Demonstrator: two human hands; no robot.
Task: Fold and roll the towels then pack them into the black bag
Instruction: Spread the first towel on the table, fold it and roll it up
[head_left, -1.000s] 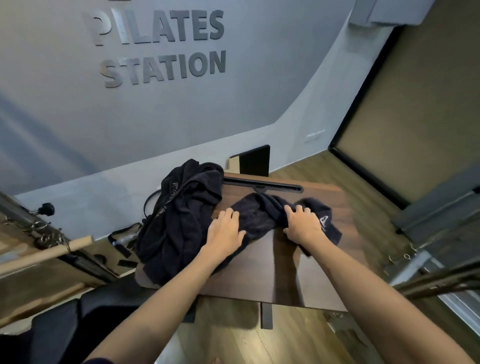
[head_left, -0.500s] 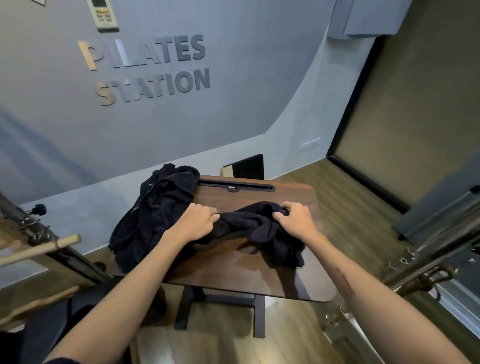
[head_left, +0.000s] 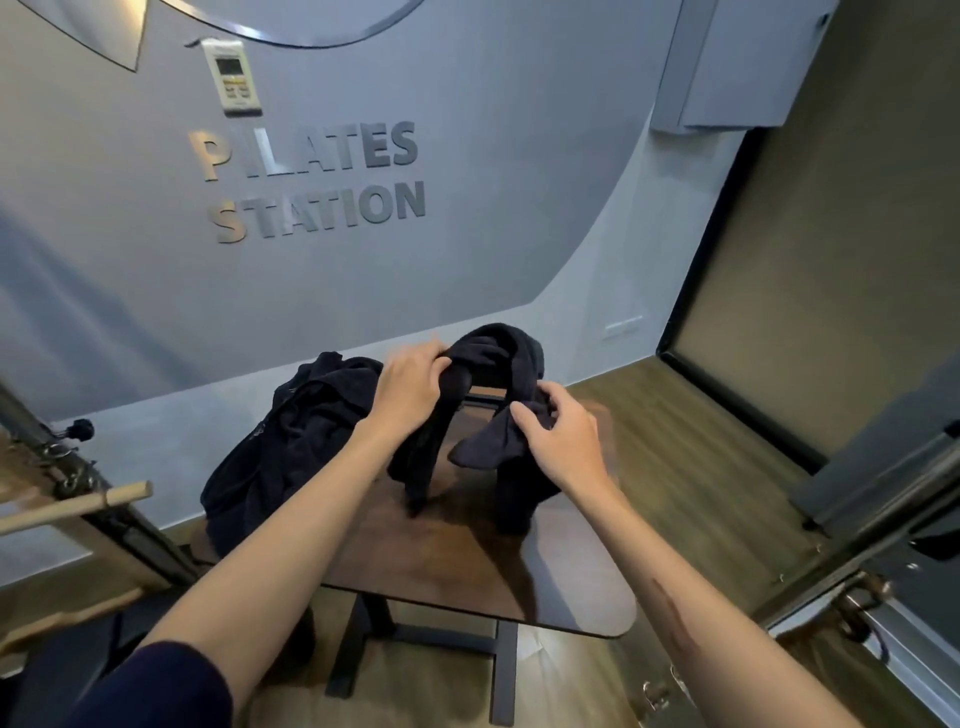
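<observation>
- Head view, grips: left hand (head_left: 413, 387) clenched round one bunched end of the dark towel (head_left: 496, 353); right hand (head_left: 558, 441) pinching the other end between thumb and fingers (head_left: 524, 418).
- Head view, towel position: lifted clear of the wooden table (head_left: 467, 561), arched between the two grips, with loose tails hanging below each hand towards the tabletop. Twisted and rope-like; not yet flat.
- Head view, other task items: dark heap (head_left: 291, 447) just outboard of the left grip, on the table's left edge. Bag or further towels: cannot tell, as fabric and colour merge.
- Step judged in hand: opening out the towel ahead of folding.
- Recommended: work each grip along to a corner rather than holding bunched cloth.
- Recommended: spread the grips apart until the span between them is taut and untwisted.
- Recommended: lower the hanging edge onto the bare tabletop below the grips first, then lay the rest flat.
- Risk: a twist left between the grips likely yields an uneven fold and a loose roll.
</observation>
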